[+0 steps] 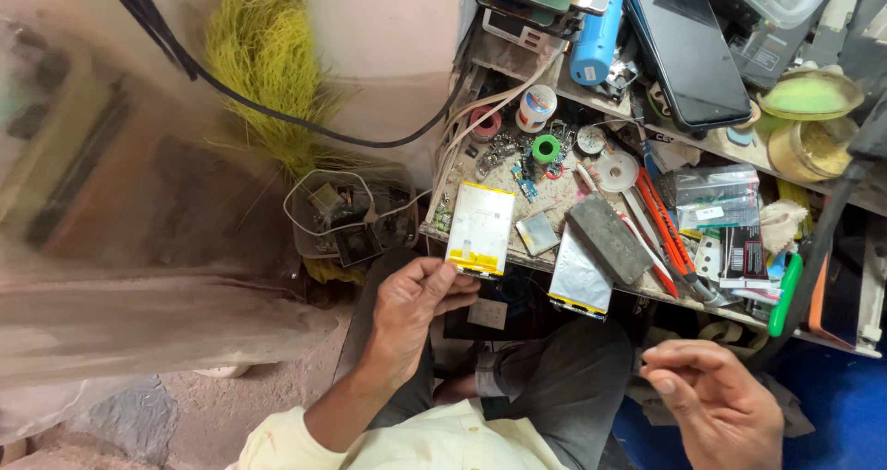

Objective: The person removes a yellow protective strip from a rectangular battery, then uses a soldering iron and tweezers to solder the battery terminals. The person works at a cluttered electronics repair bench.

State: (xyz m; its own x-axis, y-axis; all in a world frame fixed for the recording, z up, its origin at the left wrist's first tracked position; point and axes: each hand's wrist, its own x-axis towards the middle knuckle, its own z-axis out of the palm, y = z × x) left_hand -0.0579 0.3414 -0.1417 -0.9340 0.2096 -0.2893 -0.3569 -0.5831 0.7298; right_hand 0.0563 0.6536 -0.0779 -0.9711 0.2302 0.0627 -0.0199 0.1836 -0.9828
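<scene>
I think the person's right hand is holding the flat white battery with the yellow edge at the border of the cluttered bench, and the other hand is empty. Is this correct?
Not quite. The head view shows the left hand holding the flat white battery with the yellow edge at the edge of the cluttered bench. The right hand is the empty one, fingers curled, lower down.

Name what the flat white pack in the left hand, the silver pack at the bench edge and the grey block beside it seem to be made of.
White pack, pinched by the left hand: probably a foil pouch under a matt white label, with a yellow strip along its end. Silver pack: bare metallic foil, going by its creased shine. Grey block: dull and rough, perhaps stone or dense foam; hard to tell. The right hand is empty.
</scene>
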